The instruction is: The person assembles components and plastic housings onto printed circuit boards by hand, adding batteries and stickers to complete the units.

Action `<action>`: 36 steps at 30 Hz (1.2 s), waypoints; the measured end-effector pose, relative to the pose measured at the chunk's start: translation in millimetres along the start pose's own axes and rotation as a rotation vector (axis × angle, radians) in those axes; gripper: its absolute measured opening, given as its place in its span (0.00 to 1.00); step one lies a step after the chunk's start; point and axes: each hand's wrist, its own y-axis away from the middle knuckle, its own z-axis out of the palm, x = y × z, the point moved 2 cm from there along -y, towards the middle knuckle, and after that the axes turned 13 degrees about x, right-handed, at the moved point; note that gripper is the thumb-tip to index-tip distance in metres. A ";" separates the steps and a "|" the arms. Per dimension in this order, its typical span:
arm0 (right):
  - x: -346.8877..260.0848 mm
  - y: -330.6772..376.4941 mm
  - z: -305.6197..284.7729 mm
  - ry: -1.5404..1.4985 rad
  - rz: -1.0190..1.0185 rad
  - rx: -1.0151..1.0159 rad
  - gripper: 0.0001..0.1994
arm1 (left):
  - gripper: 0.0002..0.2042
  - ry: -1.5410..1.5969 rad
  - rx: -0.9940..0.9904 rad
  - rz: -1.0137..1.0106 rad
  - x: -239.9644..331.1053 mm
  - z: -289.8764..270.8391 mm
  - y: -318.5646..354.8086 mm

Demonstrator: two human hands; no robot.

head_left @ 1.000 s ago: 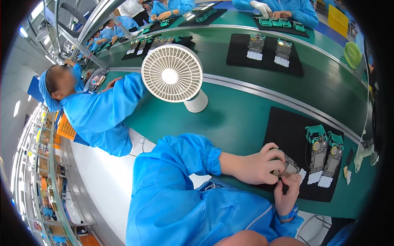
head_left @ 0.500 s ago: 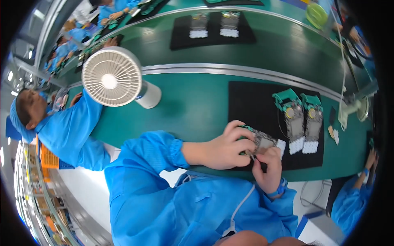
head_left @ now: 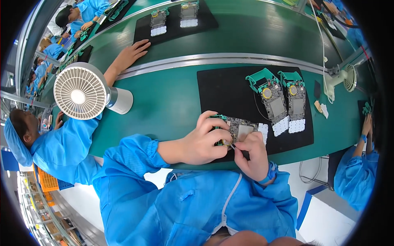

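A circuit board (head_left: 245, 130) with a silver shield plate lies at an angle over the near edge of a black mat (head_left: 223, 88). White key pads (head_left: 263, 130) cover its right end. My left hand (head_left: 205, 137) is curled over the green left end of the board, fingers gripping it. At the board's near edge, my right hand (head_left: 254, 156) pinches a small dark piece whose kind is too small to make out. Beyond my right hand, two similar boards (head_left: 276, 105) (head_left: 296, 102) lie side by side on the mat, with green plastic frames at their far ends.
A white fan (head_left: 80, 92) stands to the left on the green bench. Past a metal rail (head_left: 176, 61), a co-worker's hand (head_left: 133, 53) rests by another black mat (head_left: 205, 26) bearing two boards. Small scraps (head_left: 324, 110) and a smaller fan (head_left: 349, 78) are at the right.
The whole view has shifted, so the bench things sit further left. A co-worker's arm has reached out to the mat beyond the rail. My hands keep their hold at the board.
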 end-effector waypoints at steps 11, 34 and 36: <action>2.0 -3.7 3.0 0.009 0.020 -0.006 0.16 | 0.09 0.034 0.017 -0.005 -5.4 -0.9 -0.9; 4.5 17.6 -11.0 0.131 0.034 0.030 0.16 | 0.09 0.040 0.042 0.019 -0.5 -2.2 -2.4; 4.2 15.8 -11.3 0.104 0.047 0.026 0.16 | 0.10 0.014 0.062 0.014 -0.4 -3.3 -1.8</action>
